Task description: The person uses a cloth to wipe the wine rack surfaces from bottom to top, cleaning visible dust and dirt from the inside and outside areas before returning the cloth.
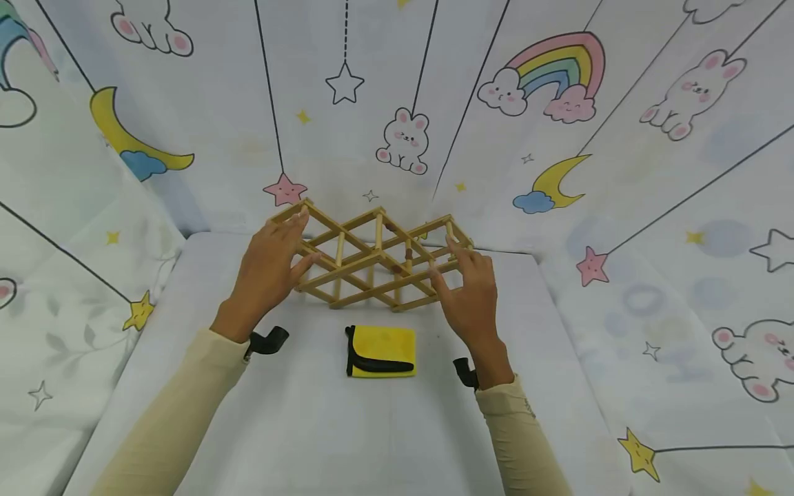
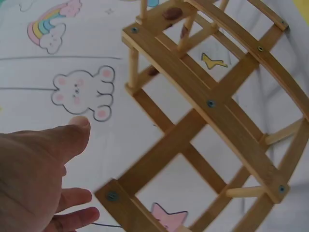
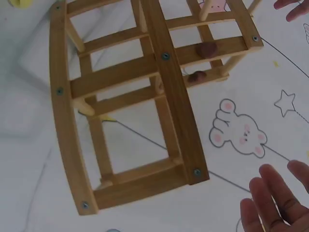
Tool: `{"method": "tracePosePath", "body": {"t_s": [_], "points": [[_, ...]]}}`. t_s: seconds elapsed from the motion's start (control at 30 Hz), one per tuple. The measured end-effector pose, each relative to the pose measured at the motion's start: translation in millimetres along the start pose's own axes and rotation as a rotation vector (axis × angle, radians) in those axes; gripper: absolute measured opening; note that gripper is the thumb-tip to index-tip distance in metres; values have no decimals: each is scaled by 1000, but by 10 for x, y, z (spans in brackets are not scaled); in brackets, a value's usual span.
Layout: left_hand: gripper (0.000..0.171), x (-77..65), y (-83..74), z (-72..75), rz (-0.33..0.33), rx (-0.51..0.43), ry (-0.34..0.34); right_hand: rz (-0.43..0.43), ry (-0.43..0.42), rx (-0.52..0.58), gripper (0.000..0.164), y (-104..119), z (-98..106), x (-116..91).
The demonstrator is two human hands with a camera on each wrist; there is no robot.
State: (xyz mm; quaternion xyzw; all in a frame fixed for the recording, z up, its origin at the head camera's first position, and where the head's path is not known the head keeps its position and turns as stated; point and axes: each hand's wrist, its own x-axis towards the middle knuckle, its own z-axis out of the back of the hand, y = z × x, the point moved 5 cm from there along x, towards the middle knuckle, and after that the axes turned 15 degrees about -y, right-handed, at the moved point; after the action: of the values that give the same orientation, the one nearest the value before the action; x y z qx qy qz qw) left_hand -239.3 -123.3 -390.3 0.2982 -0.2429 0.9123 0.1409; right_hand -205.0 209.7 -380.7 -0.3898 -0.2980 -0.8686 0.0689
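Observation:
A wooden lattice rack point(image 1: 380, 255) made of crossed slats and round dowels stands spread out at the back of the white table. My left hand point(image 1: 267, 265) is at the rack's left end, its thumb and fingers extended beside the slats. At the right end is my right hand point(image 1: 468, 296), fingertips close to the end dowel. From the left wrist, the hand point(image 2: 38, 169) shows straight, loose fingers next to a slat point(image 2: 211, 103) with small metal screws. In the right wrist view, the right hand's fingers point(image 3: 273, 200) are spread apart from the rack point(image 3: 165, 56); dark knots mark some wood.
A yellow pouch point(image 1: 384, 344) with black trim lies on the white table point(image 1: 335, 427) in front of the rack, between the forearms. Behind the table hangs a cloth backdrop point(image 1: 217, 124) printed with rabbits, stars, moons and a rainbow. Black mounts sit at both wrists.

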Motion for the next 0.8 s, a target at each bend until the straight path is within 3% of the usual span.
{"method": "tracePosePath", "body": {"t_s": [0.33, 0.57, 0.8], "points": [[72, -126, 307, -198, 123, -180, -63, -82, 119, 175, 50, -179, -259, -538], [64, -152, 448, -274, 150, -313, -139, -189, 310, 312, 43, -366, -620, -937], [61, -161, 510, -331, 195, -366, -148, -334, 556, 359, 42, -599, -975, -1284]]}}
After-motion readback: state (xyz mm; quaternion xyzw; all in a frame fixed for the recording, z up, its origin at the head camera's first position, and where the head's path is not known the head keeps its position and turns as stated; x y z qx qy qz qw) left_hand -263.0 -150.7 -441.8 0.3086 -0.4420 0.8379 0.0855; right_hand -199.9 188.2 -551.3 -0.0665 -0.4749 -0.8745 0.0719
